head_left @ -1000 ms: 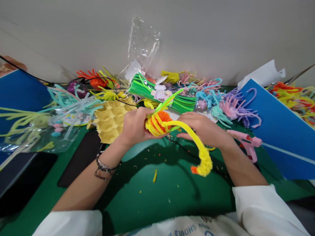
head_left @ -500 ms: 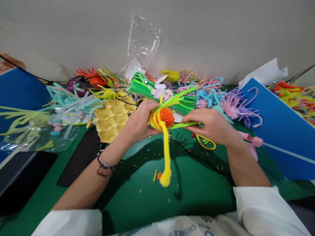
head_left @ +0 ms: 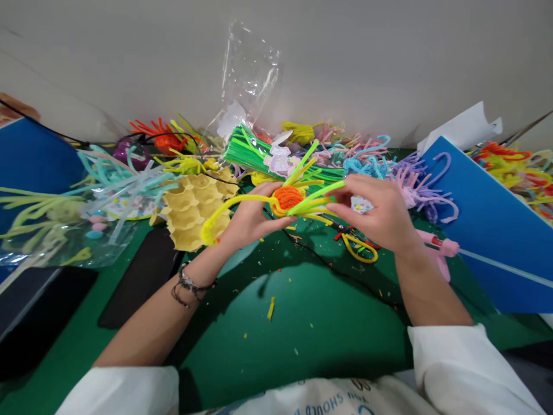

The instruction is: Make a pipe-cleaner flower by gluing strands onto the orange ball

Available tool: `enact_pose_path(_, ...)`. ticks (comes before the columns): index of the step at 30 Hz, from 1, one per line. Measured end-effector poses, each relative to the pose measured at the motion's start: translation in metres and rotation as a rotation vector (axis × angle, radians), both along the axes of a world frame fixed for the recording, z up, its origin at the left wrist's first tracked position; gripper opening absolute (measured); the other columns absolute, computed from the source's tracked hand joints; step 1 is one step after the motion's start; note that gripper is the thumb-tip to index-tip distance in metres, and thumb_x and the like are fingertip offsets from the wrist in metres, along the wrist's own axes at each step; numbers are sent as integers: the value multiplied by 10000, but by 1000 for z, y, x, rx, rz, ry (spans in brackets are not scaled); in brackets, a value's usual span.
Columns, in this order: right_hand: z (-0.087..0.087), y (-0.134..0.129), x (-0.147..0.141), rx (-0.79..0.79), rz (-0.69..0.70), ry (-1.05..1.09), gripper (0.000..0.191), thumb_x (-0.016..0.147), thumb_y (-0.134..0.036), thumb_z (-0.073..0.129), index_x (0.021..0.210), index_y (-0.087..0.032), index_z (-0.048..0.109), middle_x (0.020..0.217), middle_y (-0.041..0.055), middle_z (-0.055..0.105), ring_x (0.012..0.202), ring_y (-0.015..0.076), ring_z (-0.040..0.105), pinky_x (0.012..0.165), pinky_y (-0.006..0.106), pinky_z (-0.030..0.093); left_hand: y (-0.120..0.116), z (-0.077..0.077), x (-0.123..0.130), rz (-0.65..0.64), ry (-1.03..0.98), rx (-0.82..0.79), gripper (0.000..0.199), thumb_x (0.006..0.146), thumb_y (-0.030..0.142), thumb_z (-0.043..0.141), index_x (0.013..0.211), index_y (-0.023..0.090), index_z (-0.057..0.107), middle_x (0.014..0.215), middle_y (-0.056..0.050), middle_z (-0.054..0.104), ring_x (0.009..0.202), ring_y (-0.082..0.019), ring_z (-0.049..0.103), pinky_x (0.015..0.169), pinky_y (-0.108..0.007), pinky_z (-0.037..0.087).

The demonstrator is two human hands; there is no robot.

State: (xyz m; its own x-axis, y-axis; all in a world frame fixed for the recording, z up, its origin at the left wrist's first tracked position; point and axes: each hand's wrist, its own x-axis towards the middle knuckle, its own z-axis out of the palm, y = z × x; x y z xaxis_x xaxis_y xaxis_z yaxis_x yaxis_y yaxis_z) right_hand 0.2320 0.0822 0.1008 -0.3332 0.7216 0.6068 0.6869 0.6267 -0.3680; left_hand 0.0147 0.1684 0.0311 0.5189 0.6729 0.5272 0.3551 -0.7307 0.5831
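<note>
My left hand [head_left: 254, 216] is closed around a pipe-cleaner figure [head_left: 288, 198] with a round orange middle and loose yellow and lime-green ends. From its left side a long yellow stem bends across my wrist, ending in a thick yellow tip with a bit of orange. My right hand [head_left: 375, 208] pinches green and yellow pipe-cleaner ends [head_left: 319, 200] on the figure's right side. Just behind lies a packet of green pipe cleaners [head_left: 246, 151] with a bunny label. Below my right hand a yellow pipe-cleaner loop [head_left: 360, 249] rests on the table.
A yellow egg-carton piece [head_left: 194, 207] and a black phone-like slab [head_left: 138, 279] lie to the left. A pink glue gun [head_left: 440, 248] is on the right beside a blue panel [head_left: 496, 230]. Pipe-cleaner bundles line the back. Scraps dot the green table [head_left: 328, 340].
The figure has turned in my left hand: its long yellow stem hung downward and now points left. My right hand has shifted slightly and now pinches higher, more spread ends.
</note>
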Motion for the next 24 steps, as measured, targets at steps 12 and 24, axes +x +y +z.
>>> enact_pose_path(12,-11,14,5,-301,-91,385,190,837,-366,563,911,-196,608,802,-4,603,725,102,560,662,234,447,0,-8,14,148,-533,-738,446,651,549,671,813,133,673,809,-38,715,764,-178,639,660,-241,484)
enact_pose_path(24,-22,18,-4,-576,74,-129,212,829,-335,559,887,-159,663,820,32,678,718,125,588,659,247,416,-5,-8,21,-89,-744,-933,493,585,569,723,848,157,658,936,-71,731,983,-234,650,878,-343,505)
